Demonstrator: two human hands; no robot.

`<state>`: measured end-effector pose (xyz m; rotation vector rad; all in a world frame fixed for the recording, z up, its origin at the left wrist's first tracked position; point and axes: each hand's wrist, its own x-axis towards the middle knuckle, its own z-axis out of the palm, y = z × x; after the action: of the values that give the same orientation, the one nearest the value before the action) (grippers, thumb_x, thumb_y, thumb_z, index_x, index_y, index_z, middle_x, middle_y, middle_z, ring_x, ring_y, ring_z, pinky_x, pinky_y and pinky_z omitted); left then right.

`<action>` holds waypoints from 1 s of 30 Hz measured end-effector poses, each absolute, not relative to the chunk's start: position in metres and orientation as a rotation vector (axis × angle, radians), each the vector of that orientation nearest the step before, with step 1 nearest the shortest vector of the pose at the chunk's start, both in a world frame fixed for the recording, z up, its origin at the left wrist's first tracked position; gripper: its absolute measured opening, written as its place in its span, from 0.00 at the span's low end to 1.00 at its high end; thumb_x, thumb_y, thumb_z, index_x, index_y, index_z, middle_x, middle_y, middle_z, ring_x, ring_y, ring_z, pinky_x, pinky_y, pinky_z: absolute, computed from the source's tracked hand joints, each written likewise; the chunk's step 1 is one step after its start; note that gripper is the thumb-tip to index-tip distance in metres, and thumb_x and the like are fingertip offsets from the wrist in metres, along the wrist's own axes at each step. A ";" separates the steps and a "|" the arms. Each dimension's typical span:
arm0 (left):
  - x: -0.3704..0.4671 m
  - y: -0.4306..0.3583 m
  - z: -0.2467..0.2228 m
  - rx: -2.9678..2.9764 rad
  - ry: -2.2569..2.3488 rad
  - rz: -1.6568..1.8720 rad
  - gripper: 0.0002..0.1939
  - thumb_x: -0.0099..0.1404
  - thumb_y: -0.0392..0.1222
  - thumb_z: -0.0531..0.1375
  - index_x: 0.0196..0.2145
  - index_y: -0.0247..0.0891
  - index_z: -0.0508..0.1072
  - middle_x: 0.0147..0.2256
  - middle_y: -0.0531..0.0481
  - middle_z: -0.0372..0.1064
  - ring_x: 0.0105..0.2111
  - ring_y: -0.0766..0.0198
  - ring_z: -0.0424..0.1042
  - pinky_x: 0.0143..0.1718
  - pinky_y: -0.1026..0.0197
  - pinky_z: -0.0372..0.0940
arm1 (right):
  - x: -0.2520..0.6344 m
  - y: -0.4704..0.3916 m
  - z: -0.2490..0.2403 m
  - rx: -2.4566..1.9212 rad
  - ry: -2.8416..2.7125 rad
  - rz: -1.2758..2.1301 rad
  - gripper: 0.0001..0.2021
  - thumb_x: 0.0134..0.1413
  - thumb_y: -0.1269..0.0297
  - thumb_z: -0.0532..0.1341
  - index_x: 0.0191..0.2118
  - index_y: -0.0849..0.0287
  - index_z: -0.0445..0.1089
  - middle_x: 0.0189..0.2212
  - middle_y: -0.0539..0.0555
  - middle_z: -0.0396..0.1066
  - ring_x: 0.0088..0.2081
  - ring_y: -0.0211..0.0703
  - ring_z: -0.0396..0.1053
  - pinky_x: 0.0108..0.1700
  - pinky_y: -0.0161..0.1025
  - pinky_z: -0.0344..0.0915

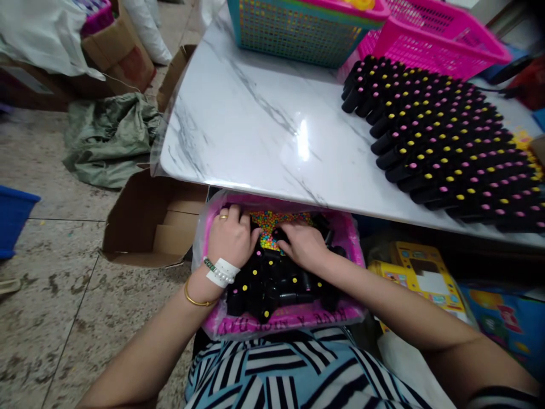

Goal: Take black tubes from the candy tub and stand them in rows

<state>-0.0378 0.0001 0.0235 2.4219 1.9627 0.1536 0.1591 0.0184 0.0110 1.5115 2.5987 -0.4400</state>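
Observation:
A pink basin lined with clear plastic sits at my lap below the table's edge. Inside lie many loose black tubes with a pink or yellow dot on one end, and small multicoloured beads along the far side. My left hand is in the basin's left part, fingers curled down among the tubes; its fingertips are hidden. My right hand reaches in from the right, its thumb and fingers closed around a black tube at the edge of the beads.
Rows of upright black tubes stand on the right of the marble-patterned table. A teal basket and a pink basket are at its back. An open cardboard box lies left of the basin; yellow packages are at the right.

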 end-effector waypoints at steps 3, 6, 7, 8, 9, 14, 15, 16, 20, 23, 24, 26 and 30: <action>-0.040 0.000 0.018 2.458 1.796 0.161 0.21 0.65 0.48 0.57 0.51 0.34 0.71 0.44 0.37 0.65 0.44 0.46 0.65 0.43 0.48 0.64 | 0.158 0.016 0.009 1.240 2.772 -0.417 0.15 0.62 0.67 0.55 0.53 0.58 0.67 0.48 0.59 0.72 0.51 0.50 0.66 0.52 0.42 0.62; -0.042 -0.001 0.014 2.438 1.721 0.217 0.18 0.66 0.44 0.55 0.53 0.41 0.71 0.49 0.39 0.62 0.46 0.49 0.65 0.45 0.50 0.65 | 0.163 0.024 0.012 1.263 2.737 -0.326 0.15 0.61 0.68 0.55 0.52 0.61 0.68 0.50 0.61 0.69 0.52 0.51 0.65 0.54 0.42 0.62; -0.042 -0.001 0.014 2.428 1.706 0.226 0.18 0.67 0.43 0.54 0.52 0.42 0.71 0.49 0.39 0.61 0.47 0.50 0.65 0.45 0.50 0.65 | 0.164 0.026 0.013 1.295 2.709 -0.259 0.15 0.61 0.69 0.54 0.52 0.62 0.68 0.50 0.63 0.69 0.51 0.52 0.65 0.53 0.44 0.62; -0.042 -0.002 0.014 2.412 1.702 0.222 0.18 0.66 0.43 0.54 0.51 0.42 0.72 0.49 0.39 0.61 0.46 0.51 0.66 0.45 0.51 0.65 | 0.164 0.028 0.014 1.316 2.680 -0.195 0.15 0.62 0.70 0.53 0.51 0.63 0.69 0.49 0.64 0.69 0.50 0.53 0.65 0.53 0.45 0.62; -0.041 -0.003 0.015 2.392 1.709 0.206 0.18 0.65 0.43 0.54 0.51 0.41 0.73 0.48 0.39 0.61 0.45 0.52 0.67 0.44 0.51 0.66 | 0.163 0.030 0.015 1.314 2.658 -0.157 0.14 0.62 0.71 0.51 0.49 0.64 0.70 0.47 0.65 0.69 0.49 0.54 0.65 0.52 0.46 0.62; -0.037 -0.005 0.018 2.309 1.831 0.072 0.22 0.60 0.45 0.55 0.50 0.37 0.73 0.42 0.40 0.61 0.37 0.53 0.69 0.37 0.52 0.66 | 0.155 0.025 0.011 1.217 2.759 -0.490 0.11 0.57 0.70 0.58 0.45 0.62 0.71 0.44 0.61 0.71 0.48 0.51 0.68 0.49 0.42 0.65; -0.037 -0.005 0.018 2.320 1.825 0.056 0.21 0.60 0.45 0.55 0.49 0.37 0.74 0.41 0.40 0.61 0.36 0.52 0.69 0.37 0.52 0.66 | 0.156 0.024 0.012 1.258 2.810 -0.614 0.12 0.55 0.70 0.59 0.46 0.61 0.71 0.44 0.60 0.71 0.47 0.49 0.69 0.49 0.42 0.65; -0.037 -0.005 0.017 2.334 1.814 0.048 0.20 0.61 0.46 0.54 0.47 0.37 0.75 0.40 0.41 0.61 0.36 0.52 0.69 0.37 0.52 0.66 | 0.160 0.022 0.013 1.316 2.863 -0.745 0.14 0.54 0.70 0.60 0.47 0.60 0.71 0.44 0.58 0.72 0.46 0.47 0.70 0.50 0.41 0.66; -0.041 -0.004 0.015 2.363 1.782 0.079 0.18 0.60 0.46 0.54 0.44 0.39 0.77 0.37 0.41 0.63 0.35 0.52 0.68 0.36 0.52 0.65 | 0.186 0.013 0.026 1.535 2.985 -1.241 0.16 0.51 0.72 0.61 0.47 0.56 0.70 0.44 0.54 0.73 0.47 0.45 0.70 0.53 0.44 0.65; -0.042 -0.001 0.015 2.376 1.759 0.102 0.18 0.60 0.45 0.55 0.45 0.39 0.77 0.37 0.40 0.64 0.35 0.51 0.68 0.36 0.52 0.65 | 0.203 0.003 0.033 1.726 2.821 -1.636 0.15 0.51 0.68 0.63 0.47 0.55 0.69 0.45 0.54 0.73 0.48 0.45 0.71 0.54 0.45 0.66; -0.042 0.000 0.015 2.386 1.751 0.098 0.18 0.60 0.45 0.55 0.45 0.39 0.76 0.37 0.41 0.64 0.35 0.51 0.68 0.36 0.52 0.65 | 0.205 0.000 0.035 1.777 2.744 -1.777 0.15 0.52 0.67 0.63 0.47 0.56 0.69 0.46 0.54 0.73 0.48 0.45 0.71 0.54 0.45 0.67; -0.039 0.002 0.015 2.407 1.750 0.078 0.18 0.60 0.45 0.55 0.45 0.40 0.77 0.37 0.41 0.64 0.35 0.52 0.69 0.36 0.52 0.65 | 0.206 -0.005 0.039 1.791 2.635 -2.016 0.16 0.52 0.65 0.64 0.48 0.56 0.67 0.47 0.55 0.73 0.48 0.44 0.72 0.54 0.44 0.68; -0.030 0.003 0.016 2.433 1.788 0.037 0.18 0.62 0.47 0.53 0.42 0.39 0.78 0.36 0.40 0.64 0.35 0.50 0.69 0.36 0.51 0.66 | 0.202 -0.009 0.062 1.718 2.818 -1.984 0.15 0.53 0.64 0.63 0.48 0.56 0.67 0.47 0.55 0.73 0.48 0.43 0.72 0.54 0.44 0.69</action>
<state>-0.0301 0.0029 0.0163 2.4334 1.7881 0.0372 0.2019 -0.0093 0.0624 1.7177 2.8177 -1.9844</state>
